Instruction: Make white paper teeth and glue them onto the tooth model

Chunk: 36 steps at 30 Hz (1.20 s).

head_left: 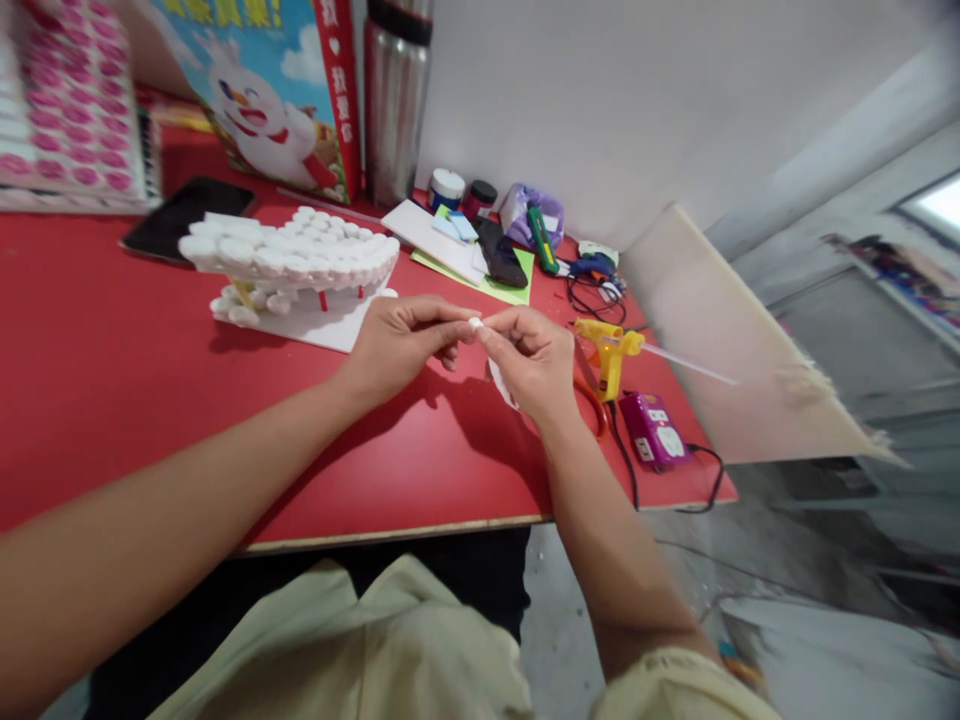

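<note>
My left hand (401,345) and my right hand (534,360) meet above the front of a red table (420,480). Both are closed in a pinch, thumb against fingers, on a small white piece (475,323) that looks like soft wadding. A strip of the same white hangs below my right hand's fingers (501,383). Just behind my left hand stands a model (292,250) covered in rounded white tufts, with red and yellow posts, on a flat white base (307,325).
Right of my hands are a yellow glue gun (606,350) with a glue stick, scissors with orange handles (596,410) and a purple power box (652,430) with cords. Behind lie a green cutter (541,240), jars (447,188), a steel bottle (397,110), a black phone-like slab (187,215) and a picture box (262,100).
</note>
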Motion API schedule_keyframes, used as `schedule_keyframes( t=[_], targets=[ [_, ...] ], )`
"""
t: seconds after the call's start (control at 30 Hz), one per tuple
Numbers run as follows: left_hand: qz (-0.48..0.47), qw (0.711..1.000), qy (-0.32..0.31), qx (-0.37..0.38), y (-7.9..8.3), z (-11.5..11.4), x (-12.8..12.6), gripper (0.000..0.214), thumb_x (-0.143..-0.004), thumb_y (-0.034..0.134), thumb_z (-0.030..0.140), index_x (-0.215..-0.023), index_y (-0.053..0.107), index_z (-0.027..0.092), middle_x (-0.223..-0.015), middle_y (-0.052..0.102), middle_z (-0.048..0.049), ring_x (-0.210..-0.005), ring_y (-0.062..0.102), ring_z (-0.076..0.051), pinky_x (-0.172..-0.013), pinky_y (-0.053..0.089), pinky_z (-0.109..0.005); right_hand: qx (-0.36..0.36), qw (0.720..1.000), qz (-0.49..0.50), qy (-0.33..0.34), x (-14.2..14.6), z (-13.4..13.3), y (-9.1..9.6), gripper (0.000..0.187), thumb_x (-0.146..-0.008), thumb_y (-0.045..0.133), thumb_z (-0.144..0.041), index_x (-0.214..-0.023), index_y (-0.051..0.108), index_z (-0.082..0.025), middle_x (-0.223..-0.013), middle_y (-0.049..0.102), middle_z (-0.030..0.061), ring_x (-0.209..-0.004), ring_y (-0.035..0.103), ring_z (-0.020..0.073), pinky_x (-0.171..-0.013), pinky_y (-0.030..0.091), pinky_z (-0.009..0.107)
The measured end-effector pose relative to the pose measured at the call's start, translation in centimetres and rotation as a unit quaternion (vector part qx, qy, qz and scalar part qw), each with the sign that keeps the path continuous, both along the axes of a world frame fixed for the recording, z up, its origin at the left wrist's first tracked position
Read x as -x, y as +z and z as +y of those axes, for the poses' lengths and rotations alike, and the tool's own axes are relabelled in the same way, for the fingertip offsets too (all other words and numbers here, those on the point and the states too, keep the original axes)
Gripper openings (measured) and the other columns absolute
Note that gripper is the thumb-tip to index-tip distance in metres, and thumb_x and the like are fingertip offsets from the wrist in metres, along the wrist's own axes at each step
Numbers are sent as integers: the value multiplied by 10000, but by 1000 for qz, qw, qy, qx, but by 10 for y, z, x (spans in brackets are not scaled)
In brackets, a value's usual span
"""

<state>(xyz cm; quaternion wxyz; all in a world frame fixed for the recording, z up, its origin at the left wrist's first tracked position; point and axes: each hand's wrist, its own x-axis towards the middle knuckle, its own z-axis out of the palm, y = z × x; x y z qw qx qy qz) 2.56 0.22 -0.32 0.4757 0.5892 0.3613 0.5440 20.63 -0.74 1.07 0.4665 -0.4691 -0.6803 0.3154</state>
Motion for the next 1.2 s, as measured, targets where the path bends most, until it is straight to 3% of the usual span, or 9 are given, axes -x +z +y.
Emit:
schedule_keyframes(
  t=[0.07, 0.17, 0.33, 0.5, 0.6, 0.77, 0.93, 1.07, 1.2],
  targets=[
    [-24, 997, -34, 61, 1, 4, 4, 262, -778, 867, 370, -917, 840, 150, -697, 731, -33, -558, 631, -134, -570, 568, -285, 5, 1000, -1, 18, -2, 0, 1, 259, -912, 719, -451, -817, 696, -211, -621, 575, -29, -519, 434, 107, -495, 311, 259],
    [-25, 995, -63, 73, 2, 7, 6, 302, -767, 868, 396, -943, 844, 151, -731, 750, -44, -556, 632, -135, -552, 568, -289, -5, 999, -2, 32, -2, 0, 3, 254, -915, 716, -440, -822, 701, -204, -697, 661, -5, -559, 492, 111, -528, 354, 264],
    [25, 997, -66, 14, 3, 5, 6, 268, -848, 780, 408, -935, 840, 161, -745, 754, -47, -593, 662, -151, -579, 557, -277, 6, 1000, 9, 19, 0, 0, 3, 235, -888, 749, -411, -816, 709, -192, -692, 679, -4, -562, 500, 105, -526, 360, 255],
    [81, 993, -1, -81, 5, 2, 4, 206, -908, 708, 346, -906, 818, 171, -714, 715, -29, -590, 627, -136, -617, 518, -264, 56, 997, 55, 6, 4, 0, 1, 250, -878, 764, -432, -832, 704, -194, -643, 665, -14, -540, 549, 114, -507, 392, 251],
    [101, 990, 17, -98, 6, 0, 2, 182, -929, 674, 312, -903, 796, 179, -753, 727, -26, -589, 602, -124, -618, 497, -256, 65, 996, 60, -4, 8, -1, 1, 230, -878, 761, -414, -844, 692, -197, -676, 694, -8, -573, 599, 125, -531, 429, 256],
    [77, 995, 25, -61, 6, -1, -1, 150, -894, 707, 300, -881, 762, 161, -720, 726, -25, -561, 583, -118, -572, 469, -246, -23, 999, -14, -38, 11, -5, -1, 196, -919, 712, -377, -829, 669, -208, -649, 632, -30, -556, 517, 108, -532, 373, 260],
    [42, 998, 6, -39, 4, 1, 1, 183, -835, 773, 341, -864, 765, 160, -711, 730, -33, -567, 596, -126, -566, 484, -252, -96, 991, -82, -33, 9, -9, 2, 178, -954, 670, -330, -821, 675, -212, -652, 632, -25, -568, 529, 114, -593, 424, 284],
    [38, 998, 21, -40, 3, 6, 4, 162, -845, 764, 322, -874, 768, 163, -709, 719, -26, -573, 589, -121, -570, 474, -253, 42, 998, 24, 34, 10, -9, 7, 217, -916, 731, -409, -989, 690, -210, -812, 750, 21, -645, 679, 148, -619, 527, 294],
    [18, 1000, 20, -14, 4, 10, 7, 133, -856, 739, 316, -844, 762, 185, -697, 709, -23, -571, 562, -126, -566, 466, -267, 212, 959, 165, 90, 9, -3, 10, 515, -735, 899, -460, -1107, 638, -219, -943, 801, 42, -707, 769, 192, -709, 643, 364]
  ],
)
